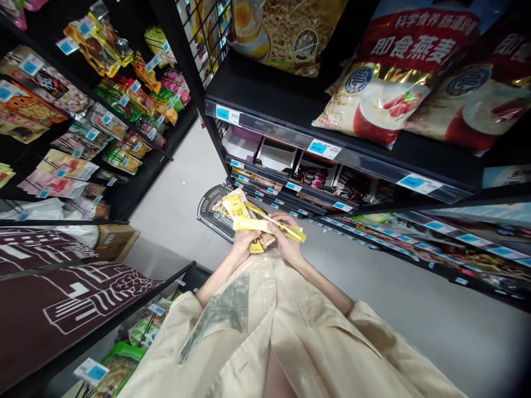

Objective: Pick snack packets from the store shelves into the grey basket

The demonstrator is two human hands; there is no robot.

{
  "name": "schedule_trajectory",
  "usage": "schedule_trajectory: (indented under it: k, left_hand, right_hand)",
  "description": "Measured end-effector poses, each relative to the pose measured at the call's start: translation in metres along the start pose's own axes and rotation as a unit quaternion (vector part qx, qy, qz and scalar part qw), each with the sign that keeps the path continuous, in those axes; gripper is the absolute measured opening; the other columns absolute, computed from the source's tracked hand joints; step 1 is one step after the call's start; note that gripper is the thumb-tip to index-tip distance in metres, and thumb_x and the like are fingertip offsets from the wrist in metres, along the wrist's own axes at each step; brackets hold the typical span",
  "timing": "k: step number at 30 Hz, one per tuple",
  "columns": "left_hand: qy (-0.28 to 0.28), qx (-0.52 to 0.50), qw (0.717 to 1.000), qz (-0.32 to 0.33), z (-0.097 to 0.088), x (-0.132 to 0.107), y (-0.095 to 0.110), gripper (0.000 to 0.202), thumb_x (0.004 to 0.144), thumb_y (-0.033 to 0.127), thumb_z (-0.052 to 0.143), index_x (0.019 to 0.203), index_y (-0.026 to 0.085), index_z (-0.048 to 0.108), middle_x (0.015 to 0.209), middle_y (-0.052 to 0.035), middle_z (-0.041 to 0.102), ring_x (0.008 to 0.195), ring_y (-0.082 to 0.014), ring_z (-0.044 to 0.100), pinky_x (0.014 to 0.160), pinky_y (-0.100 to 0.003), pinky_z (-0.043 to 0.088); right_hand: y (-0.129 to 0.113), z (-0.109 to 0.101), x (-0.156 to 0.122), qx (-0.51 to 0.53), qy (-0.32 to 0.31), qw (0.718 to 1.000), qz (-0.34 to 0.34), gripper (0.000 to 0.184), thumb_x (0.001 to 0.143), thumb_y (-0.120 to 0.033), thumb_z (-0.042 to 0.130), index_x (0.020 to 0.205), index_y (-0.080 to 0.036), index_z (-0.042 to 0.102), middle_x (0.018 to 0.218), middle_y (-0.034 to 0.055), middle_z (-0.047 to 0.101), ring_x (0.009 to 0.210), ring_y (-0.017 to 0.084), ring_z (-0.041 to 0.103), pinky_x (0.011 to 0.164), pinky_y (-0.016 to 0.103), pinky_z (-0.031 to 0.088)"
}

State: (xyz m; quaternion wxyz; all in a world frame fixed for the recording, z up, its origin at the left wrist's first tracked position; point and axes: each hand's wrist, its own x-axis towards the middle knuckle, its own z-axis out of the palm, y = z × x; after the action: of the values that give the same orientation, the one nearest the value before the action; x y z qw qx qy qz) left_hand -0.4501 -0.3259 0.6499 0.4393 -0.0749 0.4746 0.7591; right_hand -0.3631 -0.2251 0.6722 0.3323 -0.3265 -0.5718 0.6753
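My left hand (243, 243) and my right hand (286, 240) are close together in front of my chest, both closed around a bunch of long yellow sachet packets (249, 218). The packets fan out up and to the left from my left hand, and one yellow stick (290, 229) lies across my right hand's fingers. A dark plastic shopping basket (211, 213) sits on the floor just beyond the packets. My beige shirt (265, 331) fills the lower middle of the view.
Black store shelves line both sides of a grey-floored aisle (178, 188). Large oat bags (385, 83) sit on the upper right shelf with blue price tags (323, 148) below. Snack packs (120, 83) hang on the left racks. A cardboard box (114, 240) stands on the floor at left.
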Motion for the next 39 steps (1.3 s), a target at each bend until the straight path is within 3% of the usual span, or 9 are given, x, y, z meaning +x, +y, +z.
schedule_trajectory:
  k: [4,8,11,15,19,23,27,32,39]
  left_hand:
    - [0.019,-0.016,1.000,0.005,0.000,-0.003,0.001,0.075,0.047,0.037,0.101,0.113,0.021,0.069,0.092,-0.0027,0.077,0.091,-0.0234,0.073,0.087,-0.035,0.056]
    - [0.039,-0.023,0.999,-0.010,-0.003,-0.006,0.004,0.069,0.053,0.039,0.098,0.113,0.021,0.067,0.083,0.0002,0.074,0.085,-0.0215,0.072,0.082,-0.032,0.057]
    - [0.045,-0.023,0.998,-0.031,-0.006,-0.005,0.005,0.067,0.055,0.039,0.096,0.112,0.020,0.067,0.083,0.0005,0.074,0.076,-0.0189,0.071,0.075,-0.031,0.056]
    - [0.042,-0.006,0.998,-0.050,-0.007,-0.002,0.005,0.066,0.055,0.038,0.096,0.112,0.019,0.068,0.086,-0.0006,0.075,0.074,-0.0182,0.070,0.073,-0.030,0.056]
    - [0.008,0.062,0.998,-0.024,-0.006,0.001,0.008,0.055,0.062,0.037,0.093,0.109,0.017,0.071,0.104,-0.0065,0.078,0.088,-0.0217,0.073,0.084,-0.033,0.057]
    - [-0.011,0.103,0.994,-0.018,-0.005,0.004,0.010,0.048,0.066,0.036,0.091,0.107,0.016,0.073,0.107,-0.0076,0.079,0.091,-0.0233,0.073,0.085,-0.034,0.058]
    - [0.008,0.065,0.997,-0.043,-0.006,0.006,0.012,0.050,0.064,0.035,0.090,0.106,0.016,0.072,0.101,-0.0073,0.079,0.085,-0.0232,0.074,0.081,-0.034,0.059]
    - [0.020,0.018,0.995,-0.095,-0.006,0.010,0.021,0.051,0.059,0.033,0.090,0.101,0.016,0.067,0.087,-0.0044,0.076,0.070,-0.0205,0.071,0.071,-0.034,0.058]
    - [0.020,0.012,0.996,-0.084,-0.016,0.018,0.044,0.044,0.061,0.032,0.088,0.097,0.017,0.066,0.085,-0.0037,0.076,0.068,-0.0175,0.068,0.066,-0.030,0.056]
  right_hand:
    - [0.005,-0.015,-0.014,-0.050,-0.066,0.991,-0.109,0.022,0.083,-0.030,0.084,0.102,-0.025,0.074,0.108,0.0087,0.075,0.103,0.024,0.073,0.091,0.039,0.061]
    - [0.016,-0.033,-0.014,-0.075,-0.225,0.959,-0.158,0.041,0.084,-0.024,0.083,0.123,-0.028,0.074,0.126,0.0113,0.074,0.112,0.025,0.073,0.094,0.041,0.062]
    - [0.014,-0.046,-0.006,-0.081,-0.310,0.942,-0.104,0.042,0.093,-0.026,0.072,0.135,-0.029,0.070,0.135,0.0117,0.070,0.123,0.026,0.070,0.105,0.044,0.059]
    - [0.000,-0.052,0.011,-0.022,-0.368,0.928,0.052,0.034,0.097,-0.036,0.067,0.129,-0.025,0.073,0.128,0.0106,0.074,0.120,0.025,0.072,0.104,0.044,0.060]
    - [-0.006,-0.035,0.021,-0.001,-0.246,0.956,0.158,0.043,0.074,-0.042,0.090,0.108,-0.020,0.074,0.097,0.0061,0.075,0.089,0.020,0.076,0.082,0.032,0.065]
    - [-0.003,-0.012,0.025,-0.030,-0.136,0.975,0.173,0.056,0.050,-0.031,0.100,0.096,-0.019,0.070,0.084,-0.0016,0.065,0.070,0.013,0.070,0.061,0.021,0.059]
    - [-0.003,-0.008,0.028,-0.005,-0.128,0.972,0.199,0.050,0.057,-0.024,0.091,0.102,-0.020,0.071,0.098,0.0009,0.069,0.072,0.014,0.073,0.064,0.023,0.062]
    - [-0.001,-0.009,0.022,0.138,-0.033,0.952,0.272,0.033,0.071,-0.025,0.076,0.103,-0.022,0.068,0.105,0.0059,0.077,0.080,0.022,0.079,0.072,0.034,0.067]
    - [-0.003,-0.007,0.020,0.174,0.025,0.955,0.239,0.034,0.076,-0.036,0.082,0.104,-0.021,0.070,0.107,0.0071,0.079,0.084,0.023,0.078,0.071,0.035,0.068]
